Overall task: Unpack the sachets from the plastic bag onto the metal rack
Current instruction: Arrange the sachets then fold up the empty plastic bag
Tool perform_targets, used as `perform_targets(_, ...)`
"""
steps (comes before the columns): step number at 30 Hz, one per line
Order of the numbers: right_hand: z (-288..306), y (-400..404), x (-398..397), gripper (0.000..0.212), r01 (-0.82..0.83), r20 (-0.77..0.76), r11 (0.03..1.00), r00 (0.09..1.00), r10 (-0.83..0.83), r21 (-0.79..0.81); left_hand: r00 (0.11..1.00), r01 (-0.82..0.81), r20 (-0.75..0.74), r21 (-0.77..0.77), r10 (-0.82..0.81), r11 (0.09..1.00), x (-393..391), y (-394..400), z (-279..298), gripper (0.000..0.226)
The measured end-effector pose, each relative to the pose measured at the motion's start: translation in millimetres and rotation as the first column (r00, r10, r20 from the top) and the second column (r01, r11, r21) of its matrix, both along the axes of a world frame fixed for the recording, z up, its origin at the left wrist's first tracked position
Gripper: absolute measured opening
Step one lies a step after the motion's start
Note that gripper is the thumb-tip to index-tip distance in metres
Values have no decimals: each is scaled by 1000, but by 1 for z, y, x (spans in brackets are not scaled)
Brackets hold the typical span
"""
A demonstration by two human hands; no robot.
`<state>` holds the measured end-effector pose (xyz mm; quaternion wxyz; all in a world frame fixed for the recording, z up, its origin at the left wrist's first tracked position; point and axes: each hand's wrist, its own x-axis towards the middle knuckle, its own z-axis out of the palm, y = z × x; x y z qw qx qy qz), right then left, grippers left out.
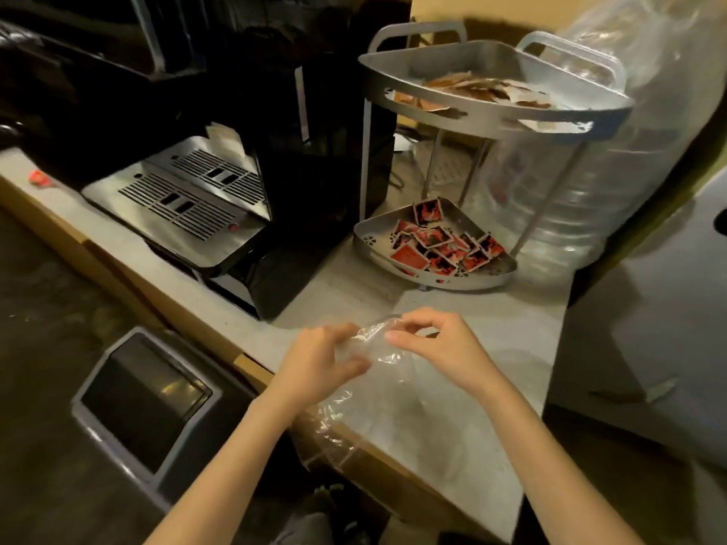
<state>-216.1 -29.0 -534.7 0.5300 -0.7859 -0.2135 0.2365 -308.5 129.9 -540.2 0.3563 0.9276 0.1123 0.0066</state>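
Note:
A clear plastic bag (377, 391) hangs over the counter's front edge, and I see no sachets inside it. My left hand (314, 367) and my right hand (436, 348) both pinch its top edge, close together. Behind them stands a grey two-tier metal rack (491, 116). Its lower tray (369, 234) holds several red-and-black sachets (440, 245). The upper tray carries several brownish sachets (476, 90).
A black coffee machine (204, 198) with a steel drip tray stands left of the rack. A large clear water bottle (590, 182) is behind the rack on the right. A grey bin (145, 403) sits on the floor at lower left. A small red item (39, 179) lies far left.

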Motion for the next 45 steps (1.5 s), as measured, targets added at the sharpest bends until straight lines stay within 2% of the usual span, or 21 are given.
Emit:
perform_targets(3,2,17,-10,36,-62,128,992,989,76,-111,997,-57,-54,-105,52,993,-24,20,1,27)
perform_targets(5,4,34,-17,60,-196,84,967,974,211,-166,992,-98,-99,-191,80,977,-43,36,2,18)
perform_targets(7,2,56,-25,78,-388,23,900,916,400,-197,984,-147,-137,-266,114,953,-64,53,2,12)
perform_targets(10,-9,95,-41,65,-597,-42,776,797,602,-204,974,-198,-169,-315,150,928,-95,80,-5,14)
perform_targets(12,-20,123,-57,58,-645,-30,725,752,659,-242,967,-224,-187,-323,171,919,-118,102,-13,14)
perform_targets(14,-33,150,-74,55,-644,-16,708,743,669,-290,961,-250,-200,-320,193,914,-140,127,-23,13)
perform_targets(17,-51,194,-103,32,-617,21,727,758,652,-303,923,-350,-248,-234,292,907,-168,165,-46,26)
perform_targets(19,-62,226,-125,25,-574,79,748,773,629,-333,876,-450,-236,-81,421,889,-185,190,-64,44)
perform_targets(21,-77,256,-145,25,-503,108,787,815,570,-357,820,-541,-133,139,557,829,-203,212,-81,57)
perform_targets(23,-95,286,-165,27,-430,137,828,854,502,-359,779,-596,-10,298,627,745,-218,233,-96,52)
perform_targets(26,-123,323,-195,26,-316,244,871,873,422,-376,770,-593,32,405,638,696,-230,265,-123,46)
perform_targets(31,-178,370,-225,29,-278,457,893,781,425,-354,788,-588,-81,200,611,784,-230,323,-179,39)
perform_targets(35,-229,392,-234,35,-270,474,857,741,477,-439,788,-599,-149,39,597,800,-216,355,-230,23)
perform_targets(39,-272,403,-244,36,-282,428,793,720,547,-540,824,-548,-193,-36,532,836,-208,369,-278,22)
perform_targets(45,-319,413,-243,41,-344,117,704,848,518,-621,871,-407,-320,-49,372,912,-205,382,-323,33)
